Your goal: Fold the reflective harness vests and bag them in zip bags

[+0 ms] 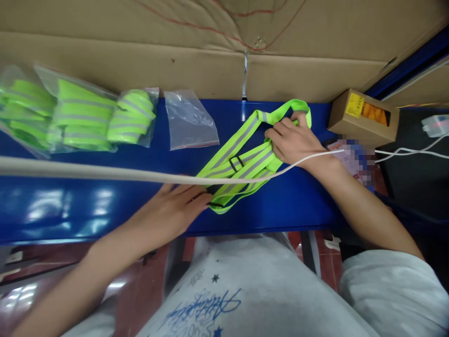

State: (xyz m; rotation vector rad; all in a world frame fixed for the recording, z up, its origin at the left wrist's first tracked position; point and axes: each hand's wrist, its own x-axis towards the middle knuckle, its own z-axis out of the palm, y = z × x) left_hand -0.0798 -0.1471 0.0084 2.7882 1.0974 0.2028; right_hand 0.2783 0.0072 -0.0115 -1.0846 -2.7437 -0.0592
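A neon-green reflective strap (250,164) with grey stripes and black buckles lies folded in several lengths across the blue table. At its upper right end, my right hand (293,140) is closed on it with bent fingers, and one loop stands up past the knuckles. My left hand (180,203) grips the lower left end, its thumb by a black buckle; the white cable hides part of its fingers. An opened-out clear zip bag (191,119) lies flat to the upper left of the strap, touched by neither hand.
Along the back left sit several bagged green straps (84,114). A cardboard box (363,117) with orange contents stands at the back right, beside papers and a dark surface. A white cable (140,175) crosses close before the camera. Cardboard (140,65) lines the rear.
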